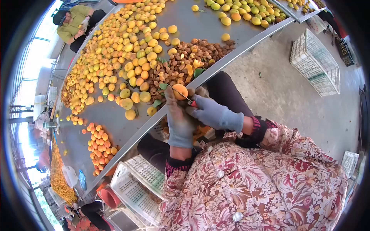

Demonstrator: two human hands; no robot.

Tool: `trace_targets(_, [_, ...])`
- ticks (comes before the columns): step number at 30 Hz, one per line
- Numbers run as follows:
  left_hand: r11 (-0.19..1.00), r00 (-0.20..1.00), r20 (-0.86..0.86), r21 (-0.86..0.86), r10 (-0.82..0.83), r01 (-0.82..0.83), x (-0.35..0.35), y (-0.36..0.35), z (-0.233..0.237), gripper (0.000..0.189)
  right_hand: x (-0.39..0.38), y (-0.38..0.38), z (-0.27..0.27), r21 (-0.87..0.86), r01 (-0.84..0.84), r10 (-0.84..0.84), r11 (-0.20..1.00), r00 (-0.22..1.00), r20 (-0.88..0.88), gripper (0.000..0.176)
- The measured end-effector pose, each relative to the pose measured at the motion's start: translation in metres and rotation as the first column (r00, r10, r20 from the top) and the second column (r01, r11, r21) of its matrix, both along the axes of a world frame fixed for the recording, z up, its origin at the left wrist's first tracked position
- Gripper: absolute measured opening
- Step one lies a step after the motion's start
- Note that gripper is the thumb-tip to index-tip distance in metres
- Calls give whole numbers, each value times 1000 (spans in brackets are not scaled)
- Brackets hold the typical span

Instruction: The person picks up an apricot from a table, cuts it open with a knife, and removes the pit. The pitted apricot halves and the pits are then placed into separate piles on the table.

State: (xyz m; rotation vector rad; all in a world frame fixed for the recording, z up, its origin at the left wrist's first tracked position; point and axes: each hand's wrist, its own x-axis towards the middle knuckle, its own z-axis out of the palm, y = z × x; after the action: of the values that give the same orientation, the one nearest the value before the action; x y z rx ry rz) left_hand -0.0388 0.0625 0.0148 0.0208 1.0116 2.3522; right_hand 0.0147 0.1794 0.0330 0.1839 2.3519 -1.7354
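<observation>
My left hand (179,121), in a stained blue-grey glove, holds an orange apricot (180,91) at the metal table's edge. My right hand (217,113), gloved alike, is closed around the red handle of a small knife (193,103). The thin blade lies across the apricot. Parts of the fingers of both hands are hidden where they meet. Just beyond them is a heap of brown apricot pits (173,69) with a few torn fruit pieces and green leaves.
Loose apricots (115,57) cover much of the metal table (127,127). A smaller pile of orange apricots (101,144) lies at left, greener fruit (246,11) at top right. White plastic crates stand by my legs (133,181) and on the floor (314,61). Another person (75,23) sits across the table.
</observation>
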Motion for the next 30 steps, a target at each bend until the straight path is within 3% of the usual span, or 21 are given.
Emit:
trace_targets(2, [999,997,53,26,-49,47,1,0,-1,54,-7,-1,-6,5,-37,35,999,989,143,28])
trace_targets(5, [996,998,54,-85,43,-38,-9,-2,4,63,-3,-1,-7,-143,-45,53,989,997,55,27])
trace_targets(7, [969,966,182,134,182,-207,-20,-15,8,62,12,11,0,-158,-107,118,982,991,62,26])
trace_targets(8, [946,926,-284,-133,250,-296,-17,-20,18,59,13,15,15,-163,-160,173,974,982,72,26])
trace_targets(9, [945,923,-291,-129,253,-300,-19,-22,25,59,10,21,33,-160,-164,176,973,982,64,26])
trace_targets(10, [951,866,-460,-130,193,-281,-20,-26,30,51,10,26,57,-392,14,42,920,990,135,25])
trace_targets(11, [958,787,-606,-139,119,-252,-16,-27,32,44,11,29,68,-583,212,-81,784,967,243,24])
trace_targets(12, [882,718,-695,-312,40,-352,-11,-26,35,46,3,28,65,-601,232,-123,764,968,217,25])
trace_targets(13, [890,720,-693,-312,27,-334,-10,-24,38,46,-4,23,56,-600,249,-143,761,965,220,25])
trace_targets(14, [781,533,-838,-410,-119,-471,-10,-22,42,47,-12,17,45,-674,212,-91,708,973,210,27])
trace_targets(16, [582,196,-905,-397,-378,-710,-15,-24,45,48,-14,13,42,-743,151,-9,652,981,192,30])
trace_targets(17, [571,195,-906,-392,-375,-722,-15,-26,42,48,-13,9,45,-744,135,7,654,983,184,30])
trace_targets(19, [345,194,-820,-425,-539,-837,-14,-37,39,45,-17,-3,50,-827,368,-214,426,929,303,30])
trace_targets(20, [292,273,-800,-478,-534,-829,-8,-34,46,41,-17,-1,44,-827,289,-149,482,957,248,30])
trace_targets(21, [395,167,-857,-387,-487,-833,-8,-30,49,35,-17,6,34,-827,192,-75,529,981,179,30])
trace_targets(22, [360,169,-806,-428,-568,-829,-10,-30,52,35,-17,10,45,-823,144,15,549,983,182,31])
trace_targets(23, [417,102,-854,-349,-510,-840,-11,-27,42,35,-15,15,54,-812,108,90,573,977,193,32])
trace_targets(26, [491,133,-862,-398,-490,-775,-6,-27,56,39,-17,17,41,-802,-33,139,596,988,63,33])
trace_targets(28, [492,-15,-829,-318,-559,-810,-4,-28,57,43,-16,12,46,-839,179,66,513,967,247,32])
trace_targets(29, [487,-18,-829,-311,-559,-816,-2,-28,56,43,-17,11,47,-841,170,73,515,968,240,32])
trace_targets(30, [447,45,-825,-350,-563,-823,0,-29,56,45,-18,11,48,-776,110,43,621,984,174,32])
